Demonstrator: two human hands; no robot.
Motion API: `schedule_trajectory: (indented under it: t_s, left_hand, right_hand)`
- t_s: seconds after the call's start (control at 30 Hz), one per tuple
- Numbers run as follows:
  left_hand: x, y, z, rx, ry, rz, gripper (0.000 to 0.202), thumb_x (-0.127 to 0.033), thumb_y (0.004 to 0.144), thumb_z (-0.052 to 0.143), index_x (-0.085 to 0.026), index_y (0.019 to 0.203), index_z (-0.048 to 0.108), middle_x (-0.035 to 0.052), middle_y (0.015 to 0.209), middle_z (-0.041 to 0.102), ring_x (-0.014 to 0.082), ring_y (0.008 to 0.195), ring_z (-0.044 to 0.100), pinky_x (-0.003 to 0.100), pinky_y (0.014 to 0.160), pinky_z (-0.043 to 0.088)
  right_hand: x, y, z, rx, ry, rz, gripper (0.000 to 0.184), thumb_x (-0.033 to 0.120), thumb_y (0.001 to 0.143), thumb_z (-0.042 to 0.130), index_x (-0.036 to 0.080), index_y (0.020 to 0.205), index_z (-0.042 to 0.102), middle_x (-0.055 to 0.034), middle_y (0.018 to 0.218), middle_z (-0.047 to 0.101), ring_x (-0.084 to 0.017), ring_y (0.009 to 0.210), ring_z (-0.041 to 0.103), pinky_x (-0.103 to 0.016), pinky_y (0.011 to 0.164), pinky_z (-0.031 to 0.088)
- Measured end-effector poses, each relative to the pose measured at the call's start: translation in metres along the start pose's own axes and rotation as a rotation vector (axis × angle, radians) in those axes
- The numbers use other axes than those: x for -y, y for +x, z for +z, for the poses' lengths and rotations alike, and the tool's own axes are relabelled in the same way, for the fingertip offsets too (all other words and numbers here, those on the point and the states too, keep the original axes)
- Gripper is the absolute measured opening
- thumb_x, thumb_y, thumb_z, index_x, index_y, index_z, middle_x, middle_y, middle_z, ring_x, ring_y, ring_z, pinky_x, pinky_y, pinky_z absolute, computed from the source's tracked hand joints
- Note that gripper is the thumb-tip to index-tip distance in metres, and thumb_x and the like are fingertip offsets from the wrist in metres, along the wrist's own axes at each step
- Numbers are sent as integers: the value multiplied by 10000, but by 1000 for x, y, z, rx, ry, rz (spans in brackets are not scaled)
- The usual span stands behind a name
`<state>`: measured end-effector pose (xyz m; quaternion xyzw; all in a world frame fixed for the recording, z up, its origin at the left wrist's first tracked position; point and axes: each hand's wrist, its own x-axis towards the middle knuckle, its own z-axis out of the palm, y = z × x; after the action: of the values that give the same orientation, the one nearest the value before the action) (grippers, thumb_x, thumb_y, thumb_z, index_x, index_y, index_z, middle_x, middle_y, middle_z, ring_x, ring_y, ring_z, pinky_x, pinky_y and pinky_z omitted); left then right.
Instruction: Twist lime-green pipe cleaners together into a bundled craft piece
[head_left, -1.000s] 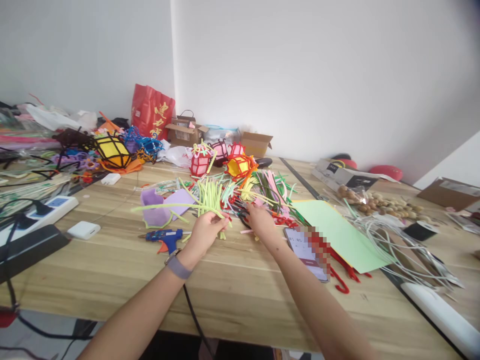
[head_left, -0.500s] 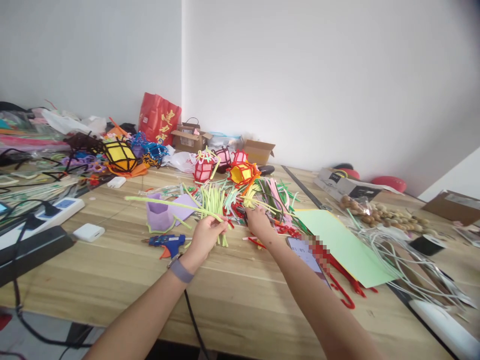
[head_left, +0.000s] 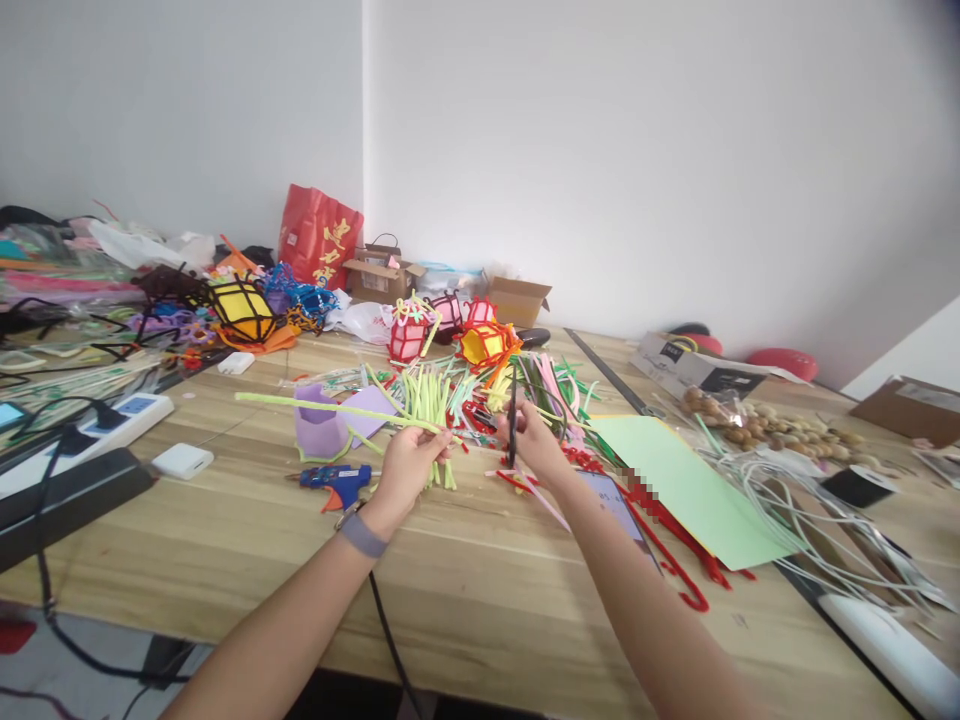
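My left hand (head_left: 409, 462) is closed round a bundle of light green pipe cleaners (head_left: 427, 395); one long strand sticks out to the left over a purple foam piece (head_left: 321, 428). My right hand (head_left: 536, 438) is closed on a thin black upright object (head_left: 512, 420), which looks like scissors, just right of the bundle. Both hands hover over a heap of mixed coloured pipe cleaners (head_left: 525, 385) on the wooden table (head_left: 465, 580).
A blue glue gun (head_left: 337, 481) lies by my left wrist. A phone (head_left: 622, 505), a green sheet (head_left: 686, 480), red hooks and white cords lie at the right. Small pipe-cleaner lanterns (head_left: 480, 340), boxes and a red bag stand behind. A power strip (head_left: 97, 425) sits left.
My right hand has lifted out of the heap, now holding the black object upright. My left hand stays on the green bundle, whose long strand has swung further left.
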<state>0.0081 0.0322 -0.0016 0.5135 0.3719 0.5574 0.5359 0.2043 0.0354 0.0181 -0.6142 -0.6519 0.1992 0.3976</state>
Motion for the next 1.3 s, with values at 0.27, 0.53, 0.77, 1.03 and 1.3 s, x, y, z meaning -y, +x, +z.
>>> schedule_trajectory:
  t_s: [0.27, 0.53, 0.77, 1.03, 1.3]
  left_hand:
    - [-6, -3, 0, -54, 60, 82, 234, -392, 695, 661, -165, 684, 604, -10, 579, 598, 145, 571, 569, 252, 573, 430]
    - [2, -4, 1, -77, 125, 136, 198, -362, 745, 619, -167, 709, 615, 1, 649, 626, 151, 626, 590, 260, 622, 438]
    - [-4, -14, 7, -33, 210, 136, 158, -335, 771, 585, -186, 725, 604, -8, 619, 629, 163, 612, 602, 271, 624, 449]
    - [-5, -16, 9, -57, 276, 123, 156, -348, 735, 611, -192, 720, 607, 26, 730, 682, 192, 694, 629, 285, 660, 451]
    - [-6, -17, 9, -40, 322, 149, 130, -314, 757, 580, -197, 712, 611, 22, 735, 677, 186, 708, 624, 290, 704, 454]
  right_hand:
    - [25, -59, 47, 279, 860, 210, 660, 839, 644, 464, 227, 889, 503, 51, 634, 426, -108, 522, 449, -246, 509, 423]
    - [29, -73, 65, 337, 953, 326, 581, 780, 672, 543, 238, 879, 508, 54, 633, 446, -102, 494, 414, -292, 590, 449]
    - [30, -73, 70, 314, 986, 356, 596, 804, 660, 516, 237, 839, 486, 64, 599, 428, -95, 467, 381, -287, 529, 456]
    - [30, -76, 68, 284, 878, 371, 533, 775, 712, 487, 255, 828, 507, 35, 601, 416, -117, 473, 377, -276, 423, 432]
    - [36, -78, 67, 251, 790, 360, 551, 772, 700, 490, 237, 823, 447, 71, 535, 380, -83, 389, 353, -204, 309, 371]
